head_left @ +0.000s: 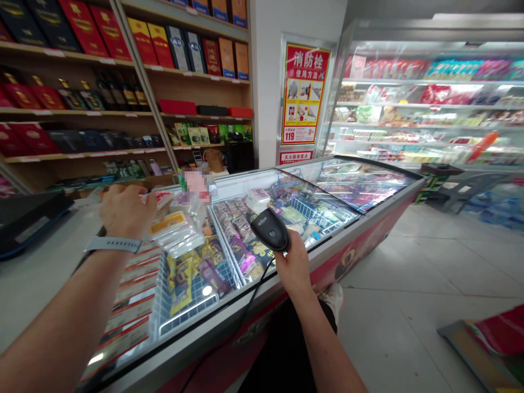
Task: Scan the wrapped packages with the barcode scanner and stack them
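My left hand (pixel 127 210), with a pale blue watch band (pixel 112 244) on its wrist, is at the left edge of the freezer. Its fingers are curled, and what they hold is hidden behind them. Clear plastic packages (pixel 178 232), one with a yellow-orange label, lie just right of it on the freezer glass. My right hand (pixel 293 265) is closed around the handle of a black barcode scanner (pixel 271 230), raised over the freezer's front edge. The scanner's cable runs down to the left. Beneath the glass, a white wire basket (pixel 225 248) divides colourful wrapped packs.
The long chest freezer (pixel 356 226) runs to the back right. A black device (pixel 30 224) rests on the counter (pixel 24 305) at left. Shelves (pixel 92 112) of boxes and bottles stand behind. A lit display cooler (pixel 413 103), a grey plastic chair (pixel 470 188) and a low stand (pixel 462 349) are right.
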Available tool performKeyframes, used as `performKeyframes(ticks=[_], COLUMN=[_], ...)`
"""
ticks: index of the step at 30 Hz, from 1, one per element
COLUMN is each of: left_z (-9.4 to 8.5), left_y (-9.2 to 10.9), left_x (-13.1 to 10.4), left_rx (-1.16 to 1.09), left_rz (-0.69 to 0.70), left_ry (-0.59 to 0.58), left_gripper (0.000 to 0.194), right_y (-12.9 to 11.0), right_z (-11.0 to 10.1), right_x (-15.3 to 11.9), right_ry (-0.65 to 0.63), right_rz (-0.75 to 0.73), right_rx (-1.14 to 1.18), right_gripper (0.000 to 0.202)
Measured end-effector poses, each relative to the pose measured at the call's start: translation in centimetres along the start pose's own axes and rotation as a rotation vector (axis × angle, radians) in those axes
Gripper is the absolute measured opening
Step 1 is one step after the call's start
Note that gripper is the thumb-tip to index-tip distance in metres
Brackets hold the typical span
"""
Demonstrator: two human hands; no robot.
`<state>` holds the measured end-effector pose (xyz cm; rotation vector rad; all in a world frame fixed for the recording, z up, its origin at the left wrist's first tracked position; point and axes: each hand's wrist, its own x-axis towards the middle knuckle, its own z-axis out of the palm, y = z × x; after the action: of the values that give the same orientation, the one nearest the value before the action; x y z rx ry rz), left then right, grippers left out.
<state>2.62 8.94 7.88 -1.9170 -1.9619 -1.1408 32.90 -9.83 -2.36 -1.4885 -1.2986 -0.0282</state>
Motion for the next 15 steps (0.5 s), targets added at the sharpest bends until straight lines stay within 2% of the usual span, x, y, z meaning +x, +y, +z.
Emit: performKeyframes(ticks=[3, 8, 12, 15], left_z=[0.1, 1.3, 3.9, 7.0], left_y=[2.3, 6.8, 10.2, 12.2], left_x=[-0.5, -1.9, -3.3, -3.9], left_rx=[0.003, -0.079, -0.198, -0.305], left_rz=[0.078, 0.236, 0.261, 0.190], left_ry=[0.012, -0.116, -0.252, -0.365], left_gripper=[0.040, 0.035, 0.032, 0.025], right_y=[0.1, 0.5, 0.8, 1.1], right_z=[-0.2, -1.1, -2.1, -2.8], right_x=[0.0, 0.3, 0.5, 0.6], right_ry=[0.022, 0.099, 0.175, 0.226], right_rz=[0.019, 0.103, 0.198, 0.255], right_rx=[0.012, 0.092, 0.143, 0.193], right_gripper=[0.036, 0.030, 0.030, 0.029])
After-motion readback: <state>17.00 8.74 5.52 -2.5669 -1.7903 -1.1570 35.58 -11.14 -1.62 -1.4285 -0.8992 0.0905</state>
